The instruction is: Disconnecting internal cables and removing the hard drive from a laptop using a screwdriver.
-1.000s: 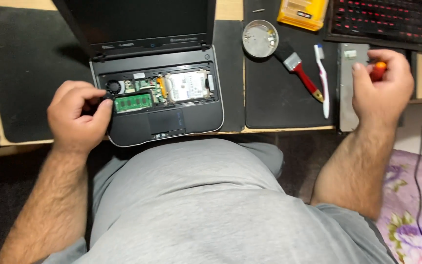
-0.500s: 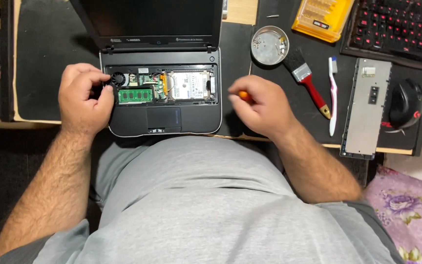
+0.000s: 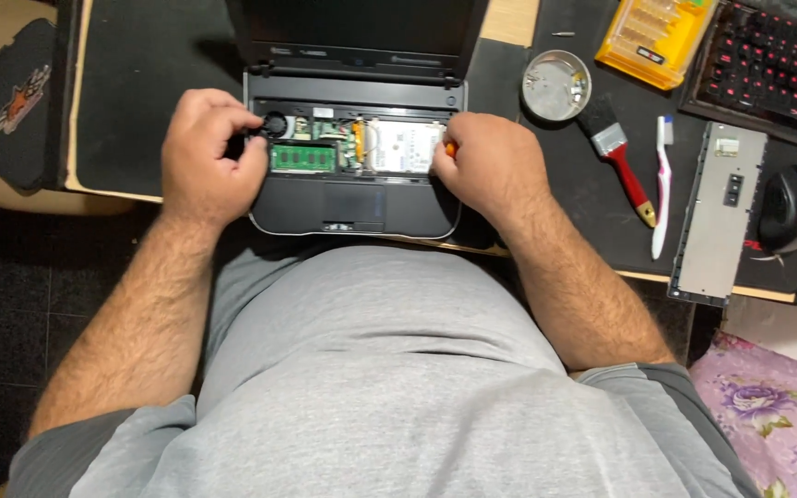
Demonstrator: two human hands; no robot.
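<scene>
1. Small opened laptop (image 3: 352,207) sits at the near edge of the worktop (image 3: 140,55), directly in front of me, keyboard deck removed, screen tilted back toward the far edge.
2. Exposed inside: green memory module (image 3: 303,158) left of centre, silver hard drive (image 3: 402,148) to its right, black round fan (image 3: 275,123) at the far-left corner of the bay.
3. My left hand (image 3: 209,157) rests on the laptop's left side, fingers curled narrow and pinched together just beside the fan. Cannot tell whether they grip anything.
4. My right hand (image 3: 491,166) is closed around an orange-handled screwdriver (image 3: 450,148); only a sliver of the handle shows, at the hard drive's right edge. The tip is hidden by my fist.
5. Right of the laptop, well apart from my hand: round metal dish (image 3: 555,85), red-handled brush (image 3: 622,161), white toothbrush (image 3: 662,184), all on the black mat.
6. Further right: detached grey keyboard panel (image 3: 718,217) overhanging the near edge, black mouse (image 3: 788,207) beside it.
7. Far right corner: yellow bit case (image 3: 661,37) and a red-lit keyboard (image 3: 772,60).
8. Nothing lies between either hand and the open bay.
</scene>
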